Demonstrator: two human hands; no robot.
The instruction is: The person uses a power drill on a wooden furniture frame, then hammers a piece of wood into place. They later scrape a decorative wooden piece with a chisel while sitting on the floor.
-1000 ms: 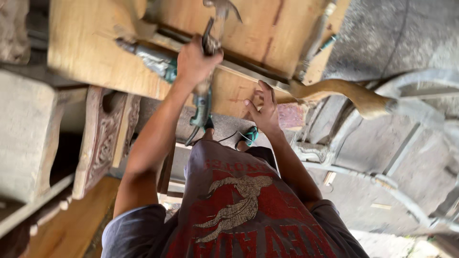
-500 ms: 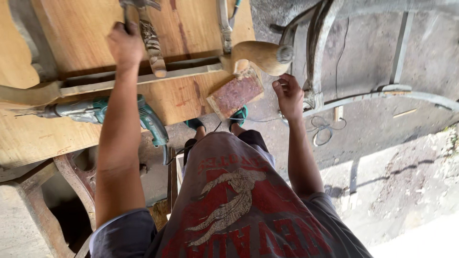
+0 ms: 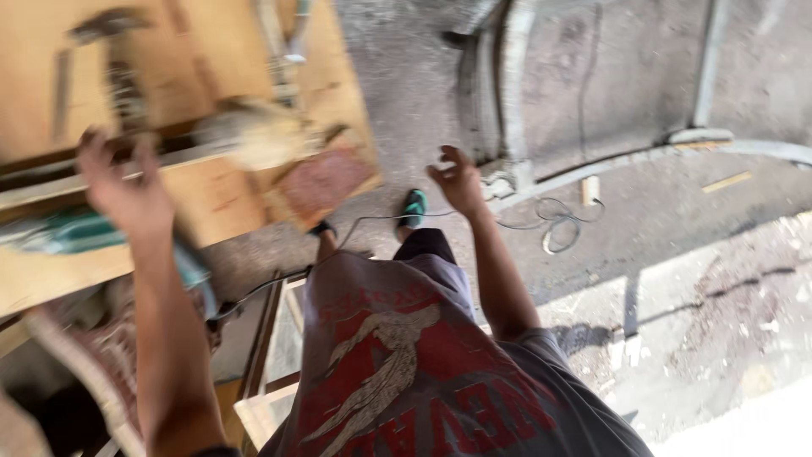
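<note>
A wooden bench [image 3: 211, 195] fills the upper left, much of it blurred. On it lie a teal power tool [image 3: 76, 233], a reddish sanding block [image 3: 326, 182] near the bench's corner, and a hammer [image 3: 118, 68] farther back. A cable [image 3: 550, 224] coils on the concrete floor [image 3: 677, 279]. The left hand [image 3: 127, 182] is raised over the bench just above the power tool, grip wide, holding nothing. The right hand [image 3: 459, 179] hangs over the floor, fingers spread, holding nothing.

Teal power tool [image 3: 59, 233] lies flat on the wooden bench [image 3: 220, 190].
</note>
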